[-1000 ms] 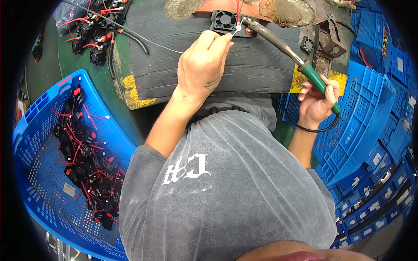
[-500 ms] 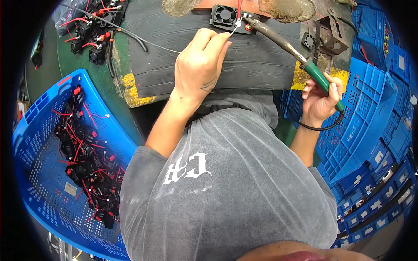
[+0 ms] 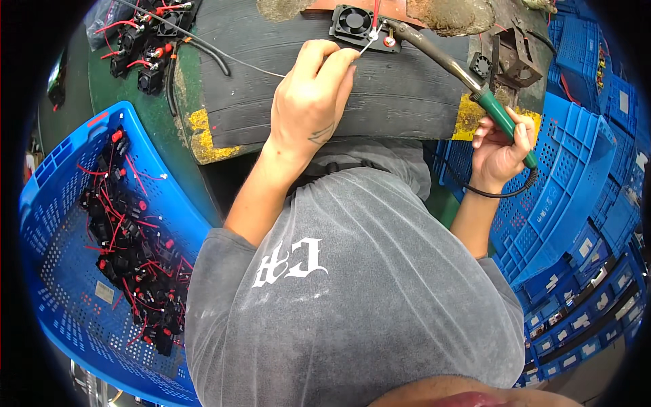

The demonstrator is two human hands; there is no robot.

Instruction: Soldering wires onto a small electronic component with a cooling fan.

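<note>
My left hand (image 3: 308, 95) pinches a thin grey solder wire (image 3: 254, 70), whose short end pokes out past the fingertips toward a small black fan assembly (image 3: 354, 22). That end reaches the foot of a red wire (image 3: 376, 12) at a whitish spot beside the fan. My right hand (image 3: 502, 149) is closed round the green handle of a soldering iron (image 3: 498, 112). The iron's metal shaft slants up and left, its tip close to the same spot; whether it touches cannot be made out. A red-ringed terminal (image 3: 389, 42) sits on the assembly's right part.
On the left stands a blue crate (image 3: 51, 180) holding many black parts with red wires. More fan assemblies (image 3: 150, 81) lie at the table's upper left. A rusty metal bracket (image 3: 519, 60) and a small loose fan (image 3: 481, 64) are on the right. Blue crates (image 3: 553, 183) stack beyond.
</note>
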